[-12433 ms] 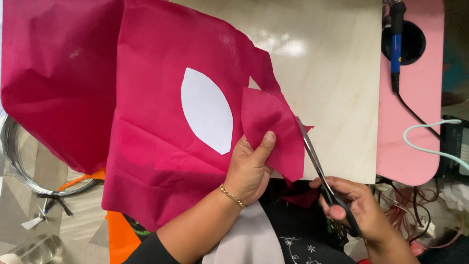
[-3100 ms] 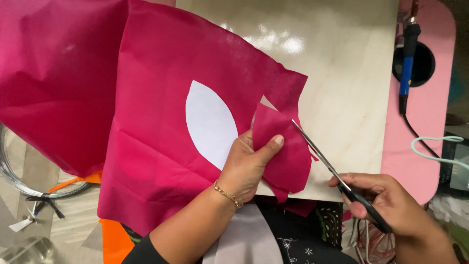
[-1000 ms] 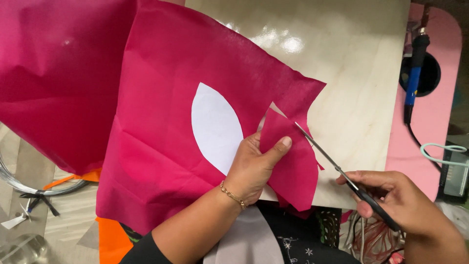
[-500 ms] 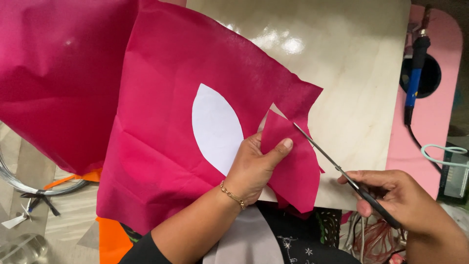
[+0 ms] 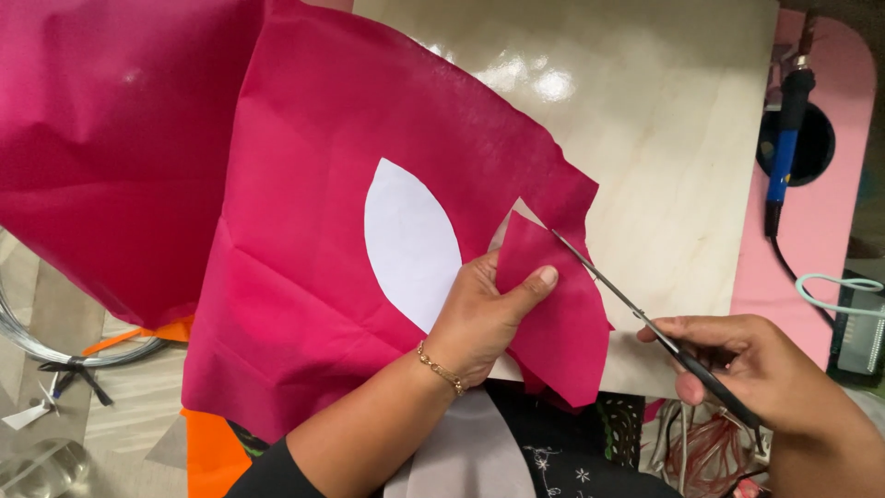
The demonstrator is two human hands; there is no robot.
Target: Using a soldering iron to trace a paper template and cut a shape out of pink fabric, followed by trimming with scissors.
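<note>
Your left hand (image 5: 484,318) sits at lower centre of the frame, thumb pressed over a loose flap (image 5: 553,304) of the magenta sheet (image 5: 323,240) while the fingers lie under it. That pinch keeps the flap taut and lifted off the board (image 5: 664,138), so the blades get a firm edge to bite. The same hand rests against the lower tip of the white template (image 5: 406,240), a pointed oval lying on the sheet left of centre; the pressure looks meant to stop it sliding while you cut round it.

Your right hand (image 5: 756,378), at lower right, is closed round the handles of the scissors (image 5: 636,314). The blades run up and left in a thin line, nearly shut, with the tip touching the flap's top edge just right of your thumb.

The cut edge is ragged: a small pale notch shows at the top of the flap, and the sheet's right edge ends in a torn-looking corner above it. Right of the blades the board lies bare as far as its right edge, so the scissors have room to swing there. Beyond that edge lies a pink mat (image 5: 830,203) with a blue-handled tool (image 5: 784,152) standing in a dark holder, its cable trailing down. A second magenta sheet (image 5: 101,157) fills the upper left. Wire loops (image 5: 55,346) and an orange scrap (image 5: 212,452) crowd the lower left, so there is little free space that way.
</note>
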